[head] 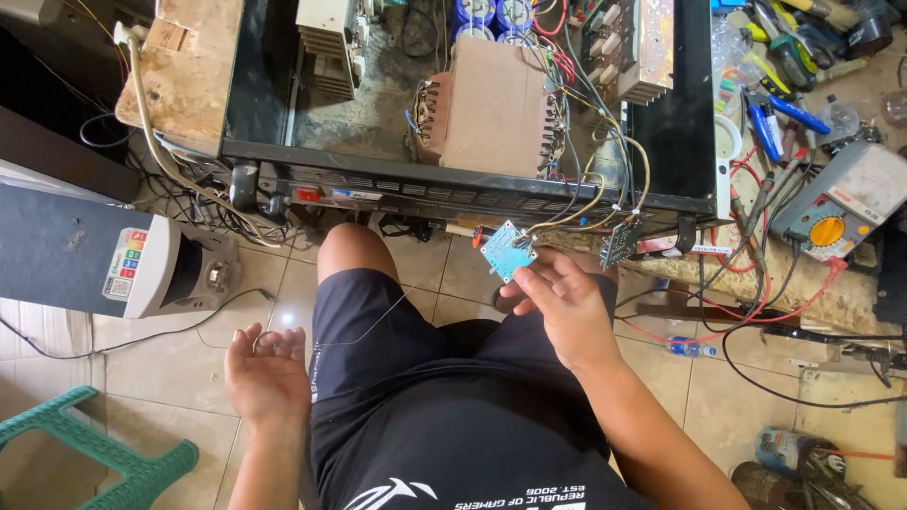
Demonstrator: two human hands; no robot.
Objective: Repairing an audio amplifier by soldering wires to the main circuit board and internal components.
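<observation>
1. Currently I see the right hand raised in front of the open amplifier chassis. Its thumb and fingertips pinch a small blue circuit board by its lower right corner.
2. Blue board: tilted, sitting just above and left of the right fingertips, close under the chassis front edge. Thin wires run from its upper side up into the chassis.
3. A second, dark circuit board hangs on its own wires just right of the right fingers, apart from them.
4. Left hand: palm up, fingers loosely curled and spread, clamping nothing solid. A thin strand of wire runs from near its fingertips across the dark shorts towards the right; I cannot tell whether the fingers touch it.
5. Beyond the right fingers, inside the chassis: a large brown transformer and blue capacitors.
6. Far right of the right fingers: an analogue meter with a yellow dial, blue-handled pliers, red and black leads.
7. Left of the left fingers: a grey speaker box; below them, a green plastic stool on the tiled floor.
</observation>
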